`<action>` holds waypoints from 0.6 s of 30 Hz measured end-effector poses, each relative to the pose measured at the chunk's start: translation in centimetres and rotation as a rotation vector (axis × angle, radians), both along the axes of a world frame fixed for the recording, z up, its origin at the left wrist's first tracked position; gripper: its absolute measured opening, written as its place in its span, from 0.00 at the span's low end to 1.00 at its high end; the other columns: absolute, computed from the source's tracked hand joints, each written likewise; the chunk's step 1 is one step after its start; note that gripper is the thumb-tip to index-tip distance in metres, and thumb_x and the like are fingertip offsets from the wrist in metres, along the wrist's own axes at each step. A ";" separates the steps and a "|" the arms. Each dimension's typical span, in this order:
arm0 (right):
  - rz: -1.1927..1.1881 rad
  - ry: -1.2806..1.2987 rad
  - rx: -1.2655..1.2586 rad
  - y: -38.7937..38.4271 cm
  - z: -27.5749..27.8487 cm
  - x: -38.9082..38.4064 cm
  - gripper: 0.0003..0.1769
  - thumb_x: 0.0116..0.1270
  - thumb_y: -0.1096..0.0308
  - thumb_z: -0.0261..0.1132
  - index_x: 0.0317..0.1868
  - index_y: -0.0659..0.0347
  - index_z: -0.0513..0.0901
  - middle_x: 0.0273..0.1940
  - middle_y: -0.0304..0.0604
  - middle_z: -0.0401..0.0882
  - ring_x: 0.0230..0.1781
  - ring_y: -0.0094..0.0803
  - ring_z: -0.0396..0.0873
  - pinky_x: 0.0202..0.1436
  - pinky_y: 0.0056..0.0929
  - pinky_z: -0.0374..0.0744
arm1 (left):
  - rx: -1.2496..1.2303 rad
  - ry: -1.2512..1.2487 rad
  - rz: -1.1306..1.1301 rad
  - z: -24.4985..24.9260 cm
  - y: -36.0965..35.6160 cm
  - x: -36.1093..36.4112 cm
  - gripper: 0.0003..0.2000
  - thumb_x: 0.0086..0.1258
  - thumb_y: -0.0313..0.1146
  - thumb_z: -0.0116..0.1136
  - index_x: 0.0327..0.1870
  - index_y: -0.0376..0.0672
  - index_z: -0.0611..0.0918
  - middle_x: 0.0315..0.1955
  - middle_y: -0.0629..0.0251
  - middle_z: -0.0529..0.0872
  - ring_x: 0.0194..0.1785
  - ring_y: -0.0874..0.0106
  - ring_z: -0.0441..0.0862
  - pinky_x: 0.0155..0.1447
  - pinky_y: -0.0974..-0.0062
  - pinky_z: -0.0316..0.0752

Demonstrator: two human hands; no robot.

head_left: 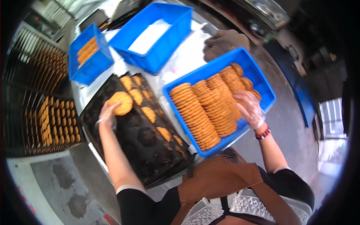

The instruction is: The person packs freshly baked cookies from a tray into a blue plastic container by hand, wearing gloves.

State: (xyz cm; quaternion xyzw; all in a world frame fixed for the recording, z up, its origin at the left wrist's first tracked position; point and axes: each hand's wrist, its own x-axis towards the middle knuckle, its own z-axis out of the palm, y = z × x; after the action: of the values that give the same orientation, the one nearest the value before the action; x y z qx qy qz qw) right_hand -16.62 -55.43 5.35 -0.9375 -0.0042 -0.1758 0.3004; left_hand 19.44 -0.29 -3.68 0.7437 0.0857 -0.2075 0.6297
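My left hand (107, 114), in a clear glove, grips a round golden cookie (121, 103) by its edge above a dark baking tray (129, 150). More cookies (149, 114) lie along the tray's right part. My right hand (249, 108), also gloved, rests on the right side of the cookies in a blue crate (176, 129). Stacked cookies (195, 116) stand on edge there in several rows. The fingers of my right hand bend over the cookies, and whether they hold one cannot be made out.
Behind the tray are a blue crate with white paper inside (157, 62) and a smaller blue crate of cookies (92, 71). A brown cloth (225, 42) lies behind the filled crate. Racks of cookie trays (56, 122) stand at the left.
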 end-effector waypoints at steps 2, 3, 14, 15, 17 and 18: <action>0.028 -0.028 -0.002 -0.7 -0.2 0.5 0.17 0.79 0.65 0.73 0.62 0.63 0.87 0.65 0.57 0.87 0.66 0.58 0.84 0.71 0.54 0.81 | -0.004 -0.014 0.015 -0.7 -0.2 -0.3 0.39 0.61 0.36 0.88 0.74 0.40 0.80 0.67 0.54 0.89 0.71 0.59 0.85 0.81 0.60 0.74; 0.038 -0.040 0.001 -1.0 -0.2 0.7 0.17 0.79 0.65 0.74 0.62 0.63 0.87 0.65 0.56 0.87 0.66 0.57 0.85 0.70 0.54 0.82 | -0.008 -0.012 -0.005 -0.9 -1.0 -0.9 0.39 0.61 0.36 0.88 0.74 0.40 0.80 0.67 0.54 0.89 0.71 0.59 0.85 0.81 0.60 0.74; 0.050 0.165 0.269 -4.9 -5.8 6.4 0.20 0.89 0.56 0.63 0.64 0.65 0.86 0.65 0.57 0.86 0.67 0.56 0.84 0.75 0.49 0.80 | 0.448 -0.763 0.043 7.5 -13.3 -9.7 0.54 0.58 0.23 0.85 0.89 0.46 0.67 0.78 0.51 0.74 0.79 0.53 0.77 0.86 0.57 0.71; -0.009 0.281 0.297 -5.5 -7.4 7.7 0.24 0.89 0.52 0.63 0.64 0.67 0.87 0.65 0.54 0.88 0.64 0.51 0.85 0.75 0.45 0.79 | 0.503 -0.902 0.005 9.9 -16.5 -11.0 0.54 0.57 0.23 0.85 0.89 0.46 0.67 0.76 0.52 0.75 0.79 0.54 0.77 0.86 0.57 0.71; -0.075 0.220 0.423 -5.1 -13.6 8.1 0.26 0.89 0.50 0.63 0.66 0.67 0.87 0.66 0.52 0.88 0.64 0.48 0.85 0.74 0.43 0.79 | 0.483 -0.982 -0.066 12.6 -22.9 -13.3 0.54 0.57 0.26 0.85 0.89 0.46 0.68 0.71 0.51 0.76 0.76 0.52 0.77 0.83 0.55 0.72; -0.148 0.155 0.547 -5.0 -15.1 8.3 0.28 0.89 0.48 0.63 0.67 0.67 0.87 0.67 0.50 0.89 0.64 0.44 0.85 0.74 0.41 0.79 | 0.521 -0.998 -0.124 13.8 -26.3 -14.9 0.52 0.58 0.26 0.84 0.88 0.46 0.69 0.70 0.51 0.76 0.76 0.51 0.77 0.82 0.53 0.74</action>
State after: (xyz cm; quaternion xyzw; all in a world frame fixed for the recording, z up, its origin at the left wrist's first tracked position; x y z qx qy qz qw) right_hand -8.33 -60.43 -9.72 -0.8301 0.1348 -0.1198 0.5276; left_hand 4.57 -26.60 10.09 0.8861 -0.2178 0.1605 0.3764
